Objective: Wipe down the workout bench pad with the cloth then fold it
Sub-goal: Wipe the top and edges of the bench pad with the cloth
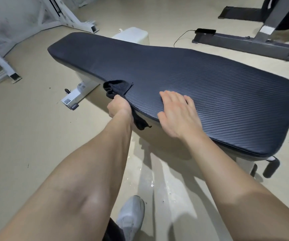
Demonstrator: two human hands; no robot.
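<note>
The dark ribbed bench pad (183,80) runs from the far left to the near right on a white frame. A black cloth (115,88) is bunched at the pad's near long edge, with one end hanging below my wrist. My left hand (118,106) is shut on the cloth and presses it against the side of the pad. Flat on the pad's top near that same edge lies my right hand (176,112), fingers spread, holding nothing.
The bench's white foot (74,100) juts out on the beige floor at left. A white rack (9,73) stands far left. A grey machine frame (244,42) with a phone (206,31) and cable lies at the back right. My white shoe (131,216) is below.
</note>
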